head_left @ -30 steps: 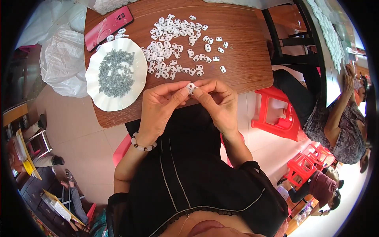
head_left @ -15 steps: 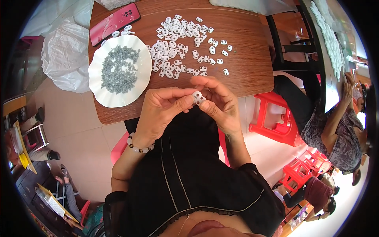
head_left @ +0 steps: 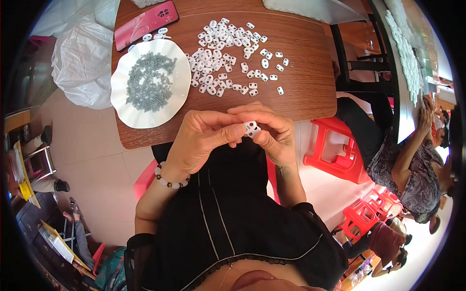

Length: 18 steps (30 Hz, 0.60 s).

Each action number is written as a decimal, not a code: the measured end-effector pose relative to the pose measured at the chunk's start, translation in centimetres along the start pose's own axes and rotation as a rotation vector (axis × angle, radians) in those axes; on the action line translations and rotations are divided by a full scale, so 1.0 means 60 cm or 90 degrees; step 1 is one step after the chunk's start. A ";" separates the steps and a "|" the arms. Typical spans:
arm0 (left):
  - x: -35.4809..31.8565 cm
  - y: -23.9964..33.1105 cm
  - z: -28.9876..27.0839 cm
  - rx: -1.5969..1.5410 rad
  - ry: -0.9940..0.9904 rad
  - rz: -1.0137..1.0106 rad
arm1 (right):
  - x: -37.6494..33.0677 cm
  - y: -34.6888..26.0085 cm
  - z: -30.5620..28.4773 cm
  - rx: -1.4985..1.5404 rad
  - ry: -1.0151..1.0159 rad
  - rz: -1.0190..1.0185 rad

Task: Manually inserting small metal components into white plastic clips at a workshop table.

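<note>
In front of my body, just past the near table edge, a small white two-hole cord lock [head_left: 251, 128] is held up between both hands. My left hand [head_left: 206, 133] pinches its left side between thumb and finger. From the other side my right hand [head_left: 274, 133] grips it, thumb below and fingers curled over the top. Beyond my left hand, a white wavy-rimmed plate [head_left: 182, 92] holds a heap of small grey springs [head_left: 150, 89]. Many loose white plastic pieces [head_left: 211, 63], some with two holes, lie spread over the middle of the table.
A pink phone [head_left: 145, 25] lies at the far left of the brown wooden table [head_left: 306, 92]. White plastic bags [head_left: 82, 63] hang beside it. Red stools [head_left: 335, 150] stand to the right, where another person [head_left: 412, 165] sits at a separate table.
The cord lock has shifted slightly right and lower in view and looks turned. My right fingers, raised before, have folded over it toward my left fingers.
</note>
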<state>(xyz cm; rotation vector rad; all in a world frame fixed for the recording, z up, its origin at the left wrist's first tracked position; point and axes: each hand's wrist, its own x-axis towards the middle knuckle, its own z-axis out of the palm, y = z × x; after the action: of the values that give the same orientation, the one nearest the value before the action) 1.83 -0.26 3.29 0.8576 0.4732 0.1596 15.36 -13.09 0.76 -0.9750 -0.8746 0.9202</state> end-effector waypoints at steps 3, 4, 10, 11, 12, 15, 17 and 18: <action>0.000 -0.003 -0.001 0.026 -0.002 0.017 | -0.002 -0.003 0.005 0.048 0.014 0.016; -0.001 -0.003 -0.001 0.025 -0.002 0.017 | -0.002 -0.003 0.005 0.064 0.017 0.023; -0.002 -0.001 -0.003 0.027 -0.011 0.013 | 0.000 0.001 0.006 0.026 0.006 -0.018; -0.003 -0.002 -0.004 0.011 -0.014 0.011 | 0.000 -0.001 0.007 0.026 0.006 -0.018; -0.003 -0.002 -0.005 -0.005 -0.017 0.008 | 0.000 -0.005 0.009 0.040 0.006 0.000; -0.002 0.000 -0.007 0.025 -0.029 0.019 | 0.000 -0.004 0.009 0.033 0.007 0.011; -0.002 0.001 -0.004 0.024 -0.025 0.014 | -0.001 -0.003 0.010 0.012 0.007 0.005; -0.002 0.001 -0.004 0.024 -0.020 0.008 | -0.001 -0.003 0.010 0.004 0.009 0.005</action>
<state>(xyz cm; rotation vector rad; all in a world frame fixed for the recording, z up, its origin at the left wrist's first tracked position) 1.60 -0.11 3.24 0.8990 0.4424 0.1495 14.84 -13.05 1.12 -0.9803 -0.8556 0.9210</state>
